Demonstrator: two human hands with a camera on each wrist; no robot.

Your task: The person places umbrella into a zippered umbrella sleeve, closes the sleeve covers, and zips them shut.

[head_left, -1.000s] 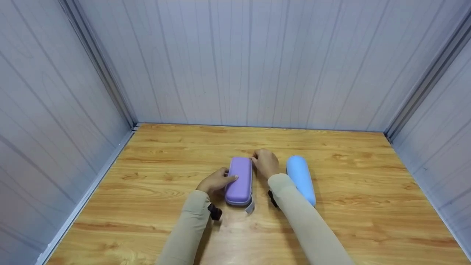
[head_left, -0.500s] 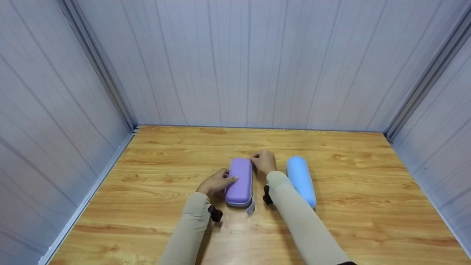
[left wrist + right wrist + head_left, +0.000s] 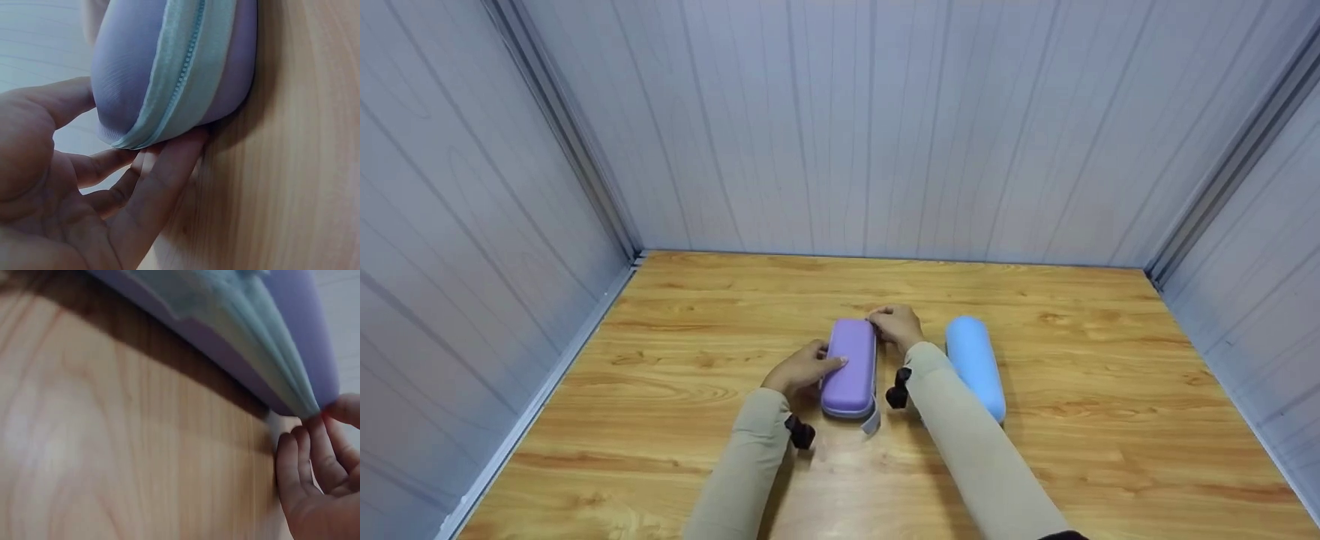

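Note:
A purple hard zip case [image 3: 849, 371] lies flat on the wooden table, its long side running away from me. My left hand [image 3: 801, 370] grips its left side, thumb on top and fingers low against the edge; the left wrist view shows the pale zipper [image 3: 184, 70] shut along that side. At the far right corner, my right hand [image 3: 898, 325] pinches the zipper's end between thumb and fingers; the pull itself is hidden. A grey strap [image 3: 871, 420] hangs off the case's near right corner. Right of it lies a light blue rounded case [image 3: 975, 364], partly behind my right sleeve.
The wooden table [image 3: 682, 315] spreads around both cases. Pale panel walls [image 3: 840, 135] enclose it at the back and on both sides. Dark wrist cameras [image 3: 801, 433] sit on both of my wrists.
My right hand has shifted slightly left and its forearm has turned a little, with the fingertips now around the far corner. The left hand and both cases stay in place.

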